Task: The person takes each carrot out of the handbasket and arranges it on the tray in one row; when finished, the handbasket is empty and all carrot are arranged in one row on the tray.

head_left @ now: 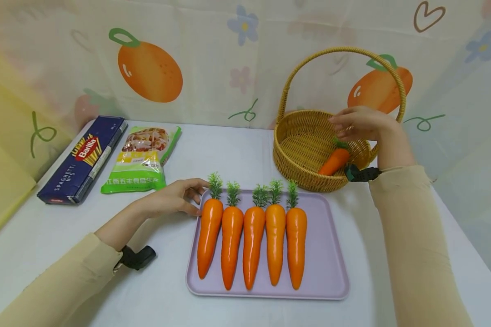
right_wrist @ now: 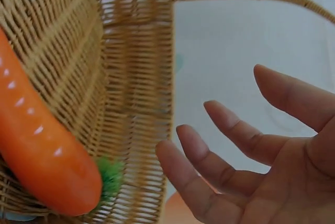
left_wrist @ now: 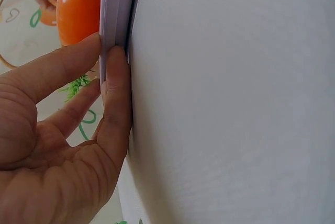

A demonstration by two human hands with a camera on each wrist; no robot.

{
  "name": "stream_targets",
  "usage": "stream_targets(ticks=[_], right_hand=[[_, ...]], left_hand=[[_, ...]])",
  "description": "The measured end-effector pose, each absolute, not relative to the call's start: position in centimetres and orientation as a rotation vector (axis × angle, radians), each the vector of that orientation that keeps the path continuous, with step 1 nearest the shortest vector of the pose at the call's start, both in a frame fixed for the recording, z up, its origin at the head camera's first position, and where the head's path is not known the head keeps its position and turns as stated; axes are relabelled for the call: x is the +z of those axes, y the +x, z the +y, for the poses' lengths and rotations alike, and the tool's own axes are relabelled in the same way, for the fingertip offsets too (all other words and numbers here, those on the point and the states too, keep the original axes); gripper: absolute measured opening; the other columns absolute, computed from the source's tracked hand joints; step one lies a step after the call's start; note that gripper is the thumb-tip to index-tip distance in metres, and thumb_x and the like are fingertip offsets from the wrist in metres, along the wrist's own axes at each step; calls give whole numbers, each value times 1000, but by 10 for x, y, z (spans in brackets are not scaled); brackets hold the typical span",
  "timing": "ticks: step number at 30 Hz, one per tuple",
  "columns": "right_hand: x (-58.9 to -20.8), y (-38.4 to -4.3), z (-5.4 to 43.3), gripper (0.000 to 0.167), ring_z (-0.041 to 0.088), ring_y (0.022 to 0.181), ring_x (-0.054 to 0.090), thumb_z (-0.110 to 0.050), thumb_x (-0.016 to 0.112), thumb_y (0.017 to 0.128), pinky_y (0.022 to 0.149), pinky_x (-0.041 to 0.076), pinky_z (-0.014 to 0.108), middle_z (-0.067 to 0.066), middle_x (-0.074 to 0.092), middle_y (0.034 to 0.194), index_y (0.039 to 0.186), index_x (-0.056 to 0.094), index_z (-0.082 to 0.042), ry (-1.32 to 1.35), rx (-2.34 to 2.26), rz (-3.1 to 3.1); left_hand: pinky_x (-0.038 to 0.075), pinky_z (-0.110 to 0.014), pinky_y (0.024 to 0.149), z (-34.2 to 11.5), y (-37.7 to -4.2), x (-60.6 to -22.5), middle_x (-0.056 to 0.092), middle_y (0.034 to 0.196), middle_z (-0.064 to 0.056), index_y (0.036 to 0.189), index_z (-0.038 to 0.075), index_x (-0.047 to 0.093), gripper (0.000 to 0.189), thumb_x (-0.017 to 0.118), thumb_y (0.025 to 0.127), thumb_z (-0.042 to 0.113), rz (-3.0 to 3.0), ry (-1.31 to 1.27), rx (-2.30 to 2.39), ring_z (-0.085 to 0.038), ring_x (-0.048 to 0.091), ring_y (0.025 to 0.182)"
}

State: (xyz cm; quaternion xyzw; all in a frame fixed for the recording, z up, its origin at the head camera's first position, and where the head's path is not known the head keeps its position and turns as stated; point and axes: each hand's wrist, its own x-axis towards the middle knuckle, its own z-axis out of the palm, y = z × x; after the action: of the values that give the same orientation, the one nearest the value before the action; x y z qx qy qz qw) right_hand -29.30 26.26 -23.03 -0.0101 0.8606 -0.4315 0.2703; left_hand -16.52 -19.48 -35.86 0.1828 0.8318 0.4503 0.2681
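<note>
Above the wicker basket (head_left: pixel 288 159), my right hand (head_left: pixel 360 123) hangs with its fingers spread and nothing in them. One orange carrot (head_left: pixel 335 162) with a green top lies inside the basket, below that hand; the right wrist view shows the carrot (right_wrist: pixel 47 145) against the woven wall. My left hand (head_left: pixel 180 195) pinches the upper left edge of the lilac tray (head_left: pixel 327 254). Seen from the left wrist, the thumb is at the rim and fingertips (left_wrist: pixel 118 67) reach under it. Several carrots (head_left: pixel 253 247) lie side by side on the tray, leafy tops pointing away from me.
To the left lie a dark blue spaghetti box (head_left: pixel 82 159) and a green and white food packet (head_left: pixel 141 159) on the white tabletop (head_left: pixel 225 150). The basket's tall handle (head_left: pixel 343 49) arches up behind my right hand. A fruit-patterned cloth (head_left: pixel 204 63) hangs at the back.
</note>
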Motion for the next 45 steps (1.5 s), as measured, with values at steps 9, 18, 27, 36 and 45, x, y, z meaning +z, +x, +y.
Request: stream_targets(ticks=[9, 18, 27, 36, 45], right_hand=[[-239, -298, 276, 84, 45, 139, 40, -53, 45, 99, 113, 41, 48, 33, 22, 156, 156, 14, 1, 52, -851, 2332], [-243, -299, 274, 90, 50, 138, 37, -52, 45, 98, 114, 38, 53, 35, 20, 157, 157, 1, 1, 111, -821, 2279], [-250, -302, 268, 90, 48, 143, 31, -52, 50, 97, 116, 34, 55, 29, 18, 159, 157, 4, -2, 123, -941, 2259], [-257, -307, 260, 80, 41, 139, 37, -48, 52, 97, 113, 41, 46, 16, 41, 129, 152, 19, 0, 101, -1016, 2300], [-259, -314, 261, 36, 17, 92, 53, -36, 54, 100, 89, 51, 28, 0, 47, 94, 123, 46, -9, 132, -1079, 2289]], left_hand=[[47, -27, 83, -195, -165, -359, 56, 116, -16, 142, 5, 45, 67, 74, 81, 9, 2246, 490, 1203, -25, 50, 103], [47, -26, 82, -195, -164, -357, 56, 118, -17, 142, 4, 45, 68, 73, 81, 9, 2240, 485, 1209, -24, 51, 103], [48, -25, 80, -196, -165, -358, 55, 114, -17, 141, 4, 46, 68, 75, 80, 8, 2228, 498, 1243, -24, 51, 101], [48, -25, 80, -195, -164, -357, 56, 114, -17, 141, 3, 46, 68, 74, 80, 7, 2227, 485, 1241, -24, 51, 101], [48, -25, 80, -195, -165, -357, 56, 115, -17, 142, 4, 46, 68, 74, 80, 8, 2228, 479, 1235, -24, 51, 102]])
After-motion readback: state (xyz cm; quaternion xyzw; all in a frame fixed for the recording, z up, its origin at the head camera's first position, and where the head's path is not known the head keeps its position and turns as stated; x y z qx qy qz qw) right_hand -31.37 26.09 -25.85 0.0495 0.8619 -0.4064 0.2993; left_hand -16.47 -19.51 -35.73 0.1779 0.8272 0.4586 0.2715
